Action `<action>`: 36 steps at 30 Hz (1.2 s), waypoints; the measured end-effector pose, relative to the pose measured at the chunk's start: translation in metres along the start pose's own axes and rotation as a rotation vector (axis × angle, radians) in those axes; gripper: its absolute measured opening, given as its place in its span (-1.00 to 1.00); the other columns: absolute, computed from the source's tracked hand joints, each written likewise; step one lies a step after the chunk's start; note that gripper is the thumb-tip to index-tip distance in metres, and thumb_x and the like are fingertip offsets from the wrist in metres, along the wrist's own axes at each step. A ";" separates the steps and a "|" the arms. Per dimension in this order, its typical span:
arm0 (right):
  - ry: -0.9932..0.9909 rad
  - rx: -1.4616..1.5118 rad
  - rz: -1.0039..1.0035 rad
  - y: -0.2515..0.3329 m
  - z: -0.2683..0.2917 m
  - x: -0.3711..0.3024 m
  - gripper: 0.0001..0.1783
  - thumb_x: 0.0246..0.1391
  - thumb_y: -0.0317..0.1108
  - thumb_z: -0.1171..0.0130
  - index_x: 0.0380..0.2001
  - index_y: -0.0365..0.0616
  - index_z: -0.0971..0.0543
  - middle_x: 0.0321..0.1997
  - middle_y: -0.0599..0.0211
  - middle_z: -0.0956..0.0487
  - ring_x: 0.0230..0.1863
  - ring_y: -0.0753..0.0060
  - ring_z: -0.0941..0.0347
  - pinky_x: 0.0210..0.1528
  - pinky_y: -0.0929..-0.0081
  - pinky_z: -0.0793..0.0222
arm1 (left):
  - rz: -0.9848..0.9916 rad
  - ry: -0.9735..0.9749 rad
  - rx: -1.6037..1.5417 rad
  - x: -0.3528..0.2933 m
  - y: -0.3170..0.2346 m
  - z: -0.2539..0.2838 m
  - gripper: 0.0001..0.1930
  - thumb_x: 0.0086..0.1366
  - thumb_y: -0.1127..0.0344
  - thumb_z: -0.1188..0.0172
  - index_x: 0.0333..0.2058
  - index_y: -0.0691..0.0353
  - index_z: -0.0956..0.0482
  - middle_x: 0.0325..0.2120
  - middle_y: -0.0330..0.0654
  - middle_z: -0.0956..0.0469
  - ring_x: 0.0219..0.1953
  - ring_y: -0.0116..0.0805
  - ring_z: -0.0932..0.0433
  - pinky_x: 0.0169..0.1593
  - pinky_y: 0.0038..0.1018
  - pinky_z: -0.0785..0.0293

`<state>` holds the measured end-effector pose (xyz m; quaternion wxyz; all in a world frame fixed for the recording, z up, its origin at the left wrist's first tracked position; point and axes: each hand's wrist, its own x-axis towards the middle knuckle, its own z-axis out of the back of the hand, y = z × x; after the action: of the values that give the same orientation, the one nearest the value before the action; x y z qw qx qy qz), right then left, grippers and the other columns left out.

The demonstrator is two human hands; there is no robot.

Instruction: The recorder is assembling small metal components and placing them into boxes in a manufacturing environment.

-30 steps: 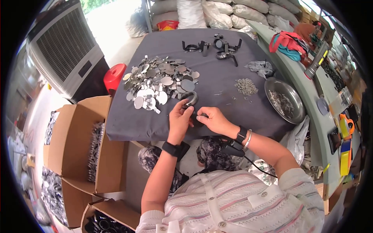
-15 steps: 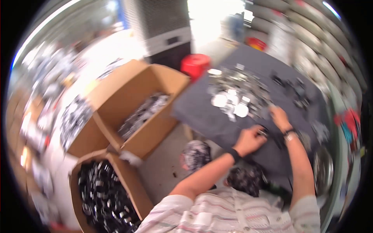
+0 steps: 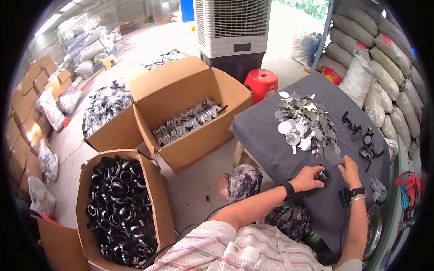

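My left hand (image 3: 309,179) is closed around a small black ring-shaped part (image 3: 322,176), low over the dark grey table cloth (image 3: 266,131). Just to its right, my right hand (image 3: 350,172) pinches the edge of a round grey metal disc (image 3: 334,159) at the near end of a heap of flat metal discs (image 3: 312,122). Several of those discs have small tabs, and some shine white. Beyond my right hand lie several black ring parts with arms (image 3: 368,139). A black block (image 3: 345,198) sits beside my right wrist.
Left of the table, one cardboard box (image 3: 165,189) holds many black rings; a larger open box (image 3: 190,153) holds wrapped parts. A red stool (image 3: 261,86) and an air cooler (image 3: 233,31) stand behind. Stacked sacks (image 3: 389,58) line the right. Crumpled clear plastic (image 3: 379,190) lies near the table edge.
The view has swung, so the table sits lower and farther right. My right hand has come nearer the left one and now pinches a disc; the left keeps the black ring part.
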<state>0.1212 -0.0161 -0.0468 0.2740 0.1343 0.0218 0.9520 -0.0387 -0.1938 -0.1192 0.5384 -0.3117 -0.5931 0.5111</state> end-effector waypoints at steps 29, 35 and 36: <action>-0.469 0.181 -0.216 0.052 0.012 -0.077 -0.84 0.14 -0.41 -0.02 -0.28 -0.26 -0.52 -0.33 0.04 -0.57 -0.26 0.05 -0.53 -0.20 0.30 -0.39 | -0.049 -0.073 -0.022 0.010 -0.004 -0.027 -0.35 0.03 0.37 -0.28 0.13 0.28 -0.27 -0.51 -0.10 -0.51 -0.47 -0.37 -0.50 -0.36 -0.42 -0.46; -0.475 0.203 0.050 0.074 -0.029 -0.026 -0.92 0.08 -0.41 -0.01 -0.36 -0.17 -0.45 -0.38 0.11 -0.51 -0.36 -0.09 -0.47 -0.39 0.08 -0.37 | 0.091 -0.046 -0.137 0.008 0.011 -0.004 -0.16 0.10 0.46 -0.24 0.31 0.20 0.02 -0.49 -0.24 -0.53 -0.55 -0.59 -0.42 -0.51 -0.61 -0.40; -0.472 0.167 0.065 0.071 -0.030 -0.026 -0.93 0.04 -0.42 -0.02 -0.39 -0.16 -0.41 -0.42 0.11 -0.48 -0.40 -0.09 -0.46 -0.41 0.09 -0.37 | 0.107 -0.050 -0.154 0.011 0.010 -0.009 -0.17 0.08 0.46 -0.26 0.30 0.24 -0.02 -0.52 -0.23 -0.53 -0.55 -0.59 -0.43 -0.50 -0.59 -0.41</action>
<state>0.0981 -0.0892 -0.0740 0.2286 0.3758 0.0315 0.8975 -0.0344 -0.1782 -0.1259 0.4699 -0.3705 -0.6263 0.4997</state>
